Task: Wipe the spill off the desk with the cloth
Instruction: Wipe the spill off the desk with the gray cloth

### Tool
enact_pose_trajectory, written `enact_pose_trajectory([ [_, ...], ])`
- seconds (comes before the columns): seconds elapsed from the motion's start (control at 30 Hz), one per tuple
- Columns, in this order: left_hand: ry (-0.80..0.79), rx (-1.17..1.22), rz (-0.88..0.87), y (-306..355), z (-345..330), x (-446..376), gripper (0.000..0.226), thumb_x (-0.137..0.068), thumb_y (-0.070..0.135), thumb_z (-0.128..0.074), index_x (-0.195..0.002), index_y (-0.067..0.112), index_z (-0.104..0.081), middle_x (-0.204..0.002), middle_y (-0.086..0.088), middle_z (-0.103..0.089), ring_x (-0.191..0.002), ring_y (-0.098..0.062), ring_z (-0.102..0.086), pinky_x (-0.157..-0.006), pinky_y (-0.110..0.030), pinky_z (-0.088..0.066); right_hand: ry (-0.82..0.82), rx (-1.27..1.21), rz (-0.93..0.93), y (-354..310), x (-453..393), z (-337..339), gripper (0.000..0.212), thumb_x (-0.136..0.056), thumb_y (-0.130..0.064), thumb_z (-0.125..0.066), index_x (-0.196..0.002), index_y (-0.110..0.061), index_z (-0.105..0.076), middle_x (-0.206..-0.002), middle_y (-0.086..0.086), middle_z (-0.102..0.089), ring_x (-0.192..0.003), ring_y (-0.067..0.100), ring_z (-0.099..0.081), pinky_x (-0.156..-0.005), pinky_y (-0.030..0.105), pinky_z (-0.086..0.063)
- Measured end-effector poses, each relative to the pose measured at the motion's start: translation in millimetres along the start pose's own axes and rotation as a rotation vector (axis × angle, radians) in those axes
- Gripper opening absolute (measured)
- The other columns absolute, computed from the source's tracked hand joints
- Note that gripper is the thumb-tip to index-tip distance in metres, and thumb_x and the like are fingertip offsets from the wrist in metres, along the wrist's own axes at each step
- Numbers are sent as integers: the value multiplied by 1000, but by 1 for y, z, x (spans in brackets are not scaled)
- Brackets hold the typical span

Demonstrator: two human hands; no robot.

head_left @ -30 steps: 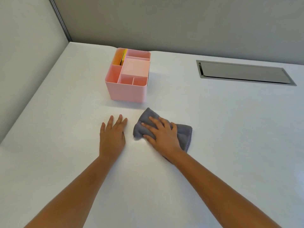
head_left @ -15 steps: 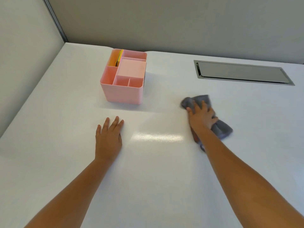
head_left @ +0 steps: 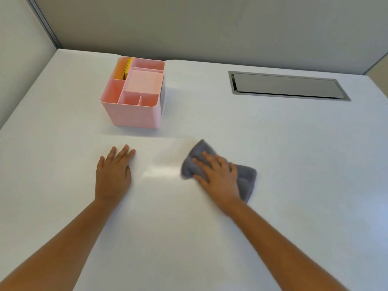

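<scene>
Grey cloth (head_left: 244, 178), soft and napped like microfibre, lies bunched in a rough rectangle on the desk (head_left: 273, 206). One corner points away toward the far edge; the near-right end shows a folded, rounded edge. Right hand (head_left: 218, 177) lies palm-down on top of it, fingers spread apart and flat, pressing the fabric to the surface rather than gripping it. Cloth shows beyond the fingertips and to the right of the wrist.

Left hand (head_left: 113, 175) rests palm-down on the bare desk, well apart from the cloth, fingers extended and close together, holding nothing.

Desk: white, smooth, matte with a slight sheen. Between the two hands sits a pale glossy streak (head_left: 161, 171), elongated side to side, just left of the cloth. Cannot tell whether it is liquid or a light reflection. A faint brighter rectangular patch runs across the surface just beyond the hands.

Organiser (head_left: 134, 95): pink plastic, boxy with rounded corners, divided into several rectangular compartments. The far-left compartment holds thin upright yellow and orange sheets (head_left: 127, 68). It stands beyond the left hand, apart from both hands.

Hatch (head_left: 287, 86): long grey metal rectangle set flush into the desk, far right. Grey partition walls (head_left: 210, 28) close off the back and left.
</scene>
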State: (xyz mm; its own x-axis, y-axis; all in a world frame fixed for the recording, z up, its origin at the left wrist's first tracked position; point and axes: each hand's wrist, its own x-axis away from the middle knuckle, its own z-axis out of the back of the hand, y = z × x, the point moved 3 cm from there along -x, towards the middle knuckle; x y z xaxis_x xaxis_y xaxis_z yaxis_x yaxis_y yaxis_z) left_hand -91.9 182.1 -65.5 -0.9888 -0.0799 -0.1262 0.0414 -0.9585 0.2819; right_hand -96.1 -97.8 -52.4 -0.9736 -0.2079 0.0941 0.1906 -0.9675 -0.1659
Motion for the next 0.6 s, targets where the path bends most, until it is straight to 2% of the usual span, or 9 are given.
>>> enact_pose_trajectory([
  [0.07,6,8,9,-3,1,0,52,-82,12,-30,-130,18,-49,-141,-5,-48,-134,-33,-37,-106,-53,-26,41,16,-138,63,-5,13,56,-83,-60,-30,-135,-42,-43,-149,-6,-38,-131,27,-39,-102,53,-28],
  [0.13,15,12,-4,-1,1,0,49,-84,7,-35,-130,17,-48,-142,-6,-47,-134,-34,-36,-106,-54,-25,56,10,-311,133,6,26,54,-91,-56,-36,-141,-38,-34,-154,-6,-26,-138,25,-26,-109,53,-20],
  [0.23,13,11,3,1,1,0,49,-84,0,-43,-131,16,-48,-142,-7,-46,-135,-35,-35,-107,-54,-24,94,-8,-572,219,41,46,55,-93,-53,-36,-144,-34,-29,-155,-3,-23,-138,28,-23,-109,57,-20],
  [0.3,15,1,8,3,1,0,49,-84,0,-43,-130,15,-49,-142,-8,-47,-134,-35,-36,-106,-55,-25,131,-10,-738,251,66,51,54,-93,-53,-33,-143,-31,-32,-154,1,-26,-134,34,-26,-106,58,-23],
  [0.4,19,-14,9,4,1,-1,47,-84,0,-43,-128,14,-50,-141,-9,-48,-133,-37,-37,-105,-56,-27,162,-28,-895,251,84,47,54,-94,-51,-28,-142,-28,-34,-155,4,-23,-133,37,-25,-105,61,-21],
  [0.47,20,-12,15,4,1,-1,47,-84,0,-43,-128,14,-51,-140,-9,-49,-132,-37,-38,-104,-57,-27,169,-56,-924,225,83,40,54,-94,-51,-30,-142,-27,-36,-155,3,-23,-133,37,-25,-106,61,-20],
  [0.53,24,-9,14,4,1,0,46,-84,0,-43,-128,14,-51,-140,-9,-49,-132,-38,-38,-104,-57,-27,163,-62,-838,179,75,31,53,-92,-51,-35,-140,-27,-39,-154,3,-26,-131,37,-28,-105,60,-23],
  [0.6,31,-7,10,4,2,0,46,-84,0,-43,-127,13,-51,-140,-10,-49,-132,-38,-38,-104,-57,-27,163,-50,-675,114,67,18,50,-90,-50,-38,-136,-31,-45,-150,2,-34,-127,36,-35,-100,58,-28],
])
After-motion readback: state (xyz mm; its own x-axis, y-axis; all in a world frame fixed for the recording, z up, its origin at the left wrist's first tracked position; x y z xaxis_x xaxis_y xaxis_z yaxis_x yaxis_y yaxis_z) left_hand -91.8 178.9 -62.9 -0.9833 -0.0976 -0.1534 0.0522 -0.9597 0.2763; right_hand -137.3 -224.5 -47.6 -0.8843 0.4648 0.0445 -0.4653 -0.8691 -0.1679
